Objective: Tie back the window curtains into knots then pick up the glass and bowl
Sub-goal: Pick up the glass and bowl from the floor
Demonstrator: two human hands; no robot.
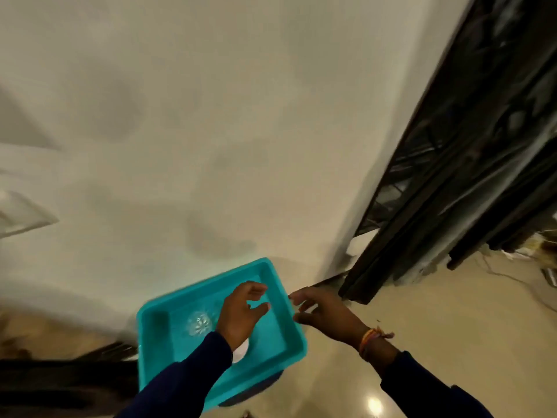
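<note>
A turquoise tray (272, 352) sits low in the head view. A clear cut glass (199, 323) lies inside it, seen from above. A white bowl (242, 352) shows only as a sliver under my left wrist. My left hand (241, 312) hovers over the tray with loosely spread fingers and holds nothing. At the tray's right rim is my right hand (322, 312), fingers relaxed and empty, a thread band on its wrist. A pale curtain (211, 131) fills the upper view.
A dark window frame with a grille (470, 152) runs diagonally at the right. Glossy beige floor (437, 321) lies below it, with a cable and clutter at the far right. Dark furniture (60, 384) sits at the lower left. The picture is motion-blurred.
</note>
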